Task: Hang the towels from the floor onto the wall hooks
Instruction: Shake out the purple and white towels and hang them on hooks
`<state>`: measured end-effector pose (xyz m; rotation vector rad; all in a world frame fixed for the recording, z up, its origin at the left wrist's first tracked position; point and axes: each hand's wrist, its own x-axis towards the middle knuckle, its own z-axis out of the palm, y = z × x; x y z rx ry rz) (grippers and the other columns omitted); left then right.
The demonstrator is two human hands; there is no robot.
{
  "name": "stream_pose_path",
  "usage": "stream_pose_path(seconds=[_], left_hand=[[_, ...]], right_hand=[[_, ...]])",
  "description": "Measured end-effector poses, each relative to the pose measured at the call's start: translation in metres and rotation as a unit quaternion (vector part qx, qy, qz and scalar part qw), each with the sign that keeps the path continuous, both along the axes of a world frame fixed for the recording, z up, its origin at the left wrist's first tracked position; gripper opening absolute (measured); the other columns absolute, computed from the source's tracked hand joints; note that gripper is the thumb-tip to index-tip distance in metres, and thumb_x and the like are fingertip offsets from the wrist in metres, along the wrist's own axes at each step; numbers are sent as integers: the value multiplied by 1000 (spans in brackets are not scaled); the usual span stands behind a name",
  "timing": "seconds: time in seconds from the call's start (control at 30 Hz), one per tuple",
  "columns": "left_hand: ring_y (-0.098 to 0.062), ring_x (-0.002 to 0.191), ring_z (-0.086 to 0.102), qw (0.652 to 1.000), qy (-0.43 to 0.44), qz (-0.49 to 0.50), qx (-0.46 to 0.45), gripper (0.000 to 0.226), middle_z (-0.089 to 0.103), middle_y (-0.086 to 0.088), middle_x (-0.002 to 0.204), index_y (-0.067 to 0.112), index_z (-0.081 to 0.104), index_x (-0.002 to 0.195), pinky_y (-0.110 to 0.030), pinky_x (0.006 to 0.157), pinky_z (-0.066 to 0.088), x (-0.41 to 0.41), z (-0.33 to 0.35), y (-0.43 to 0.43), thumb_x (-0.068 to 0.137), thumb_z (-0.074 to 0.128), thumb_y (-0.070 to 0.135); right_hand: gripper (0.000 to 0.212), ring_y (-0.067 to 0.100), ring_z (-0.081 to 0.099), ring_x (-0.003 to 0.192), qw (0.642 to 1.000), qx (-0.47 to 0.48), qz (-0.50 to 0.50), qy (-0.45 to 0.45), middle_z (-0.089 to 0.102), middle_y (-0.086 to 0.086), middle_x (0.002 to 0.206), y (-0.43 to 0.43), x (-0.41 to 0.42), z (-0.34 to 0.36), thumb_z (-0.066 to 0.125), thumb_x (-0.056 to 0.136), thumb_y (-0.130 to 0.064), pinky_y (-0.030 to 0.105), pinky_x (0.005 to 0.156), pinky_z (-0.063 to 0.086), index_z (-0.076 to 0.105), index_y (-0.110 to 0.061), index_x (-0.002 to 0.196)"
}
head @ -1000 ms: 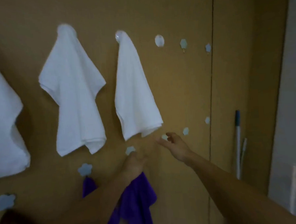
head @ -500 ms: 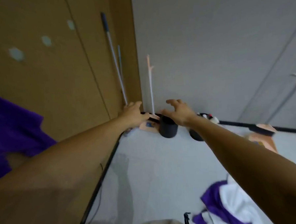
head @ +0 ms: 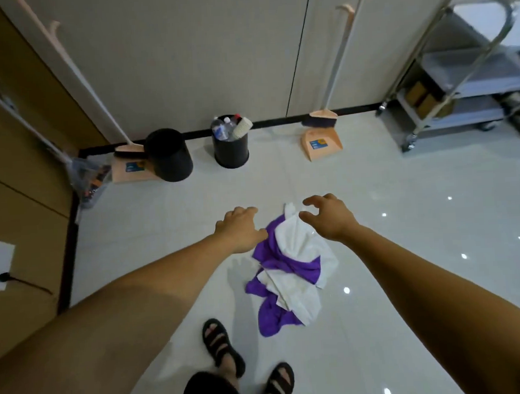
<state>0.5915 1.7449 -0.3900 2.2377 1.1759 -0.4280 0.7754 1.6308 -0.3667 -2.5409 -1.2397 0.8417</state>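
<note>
At the pick-up step: reaching down with both arms toward the heap of towels [head: 290,273] lying crumpled on the floor [head: 420,224]. Hovering with the left grip [head: 239,228], released, fingers loosely spread, nothing in it, just left of the heap's far end. Hovering too with the right grip [head: 329,220], likewise released, fingers and thumb curved into a claw over the white towel [head: 297,240], nothing pinched yet. Cannot tell for certain whether either is brushing cloth. Going by the shadow on the tiles under the left grip, probably hanging clear above.

Below and nearer than both grips: white folds tangled through a purple towel [head: 271,316], layered one over another. No wall hooks in sight from this angle. Far beyond the grips, against the wall, a black bin [head: 230,148] stuffed with bottles, well apart from the heap.

Next, by the look of it: dropping the right grip onto the white peak directly beneath its fingers, pinching one layer only, peeling it free of the purple. Worth steadying the tangle with the left grip, or risk dragging two up together. Then turning to find a free hook.
</note>
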Motion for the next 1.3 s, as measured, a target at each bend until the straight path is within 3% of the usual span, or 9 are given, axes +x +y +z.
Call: stream_pose_path(seconds=[0.3, 0.47, 0.6, 0.83, 1.03, 1.13, 1.3], left_hand=[[-31, 124, 44, 996, 38, -33, -79, 56, 46, -9, 136, 23, 41, 136, -40, 96, 38, 75, -157, 22, 87, 52, 49], [-32, 118, 49, 992, 56, -29, -107, 54, 48, -11, 133, 21, 42, 139, -43, 96, 44, 107, -282, 15, 91, 50, 43], [-31, 112, 52, 987, 77, -1, -140, 45, 53, -11, 127, 19, 49, 131, -44, 93, 46, 122, -396, -2, 89, 50, 36], [-30, 124, 45, 982, 76, 58, -166, 53, 45, -11, 138, 19, 41, 141, -45, 102, 41, 137, -564, -36, 91, 52, 36], [-29, 121, 49, 985, 68, 85, -138, 49, 50, -11, 135, 14, 48, 136, -41, 96, 44, 130, -620, -43, 90, 54, 31], [-27, 121, 49, 984, 58, 93, -143, 49, 51, -11, 135, 13, 48, 136, -40, 95, 44, 126, -623, -42, 91, 55, 30], [-27, 119, 49, 986, 52, 89, -134, 46, 52, -10, 130, 15, 50, 132, -41, 95, 45, 124, -623, -31, 90, 55, 31]], right_hand=[[35, 21, 61, 103, 993, -79, -64, 58, 65, 3, 114, -6, 70, -149, 57, 92, -38, 30, 86, 48, 62, -25, 124], [35, 22, 61, 104, 983, -127, -81, 103, 63, 2, 119, -6, 99, -293, 55, 92, -36, 27, 83, 45, 62, -25, 125], [30, 27, 63, 99, 981, -165, -36, 94, 68, 6, 109, -12, 111, -424, 52, 93, -31, 31, 82, 50, 66, -18, 115], [27, 28, 59, 103, 979, -196, 20, 49, 61, 7, 112, -30, 114, -609, 54, 91, -32, 37, 81, 53, 65, -19, 112], [29, 30, 54, 102, 988, -150, 28, 20, 56, 8, 109, -23, 103, -677, 55, 90, -30, 37, 72, 49, 61, -16, 115], [40, 29, 51, 101, 995, -75, 62, -2, 53, 9, 110, -22, 98, -679, 62, 86, -33, 35, 66, 45, 56, -16, 122], [38, 31, 49, 107, 991, -29, 132, 4, 51, 10, 116, 8, 86, -683, 56, 93, -34, 40, 76, 49, 58, -21, 129]])
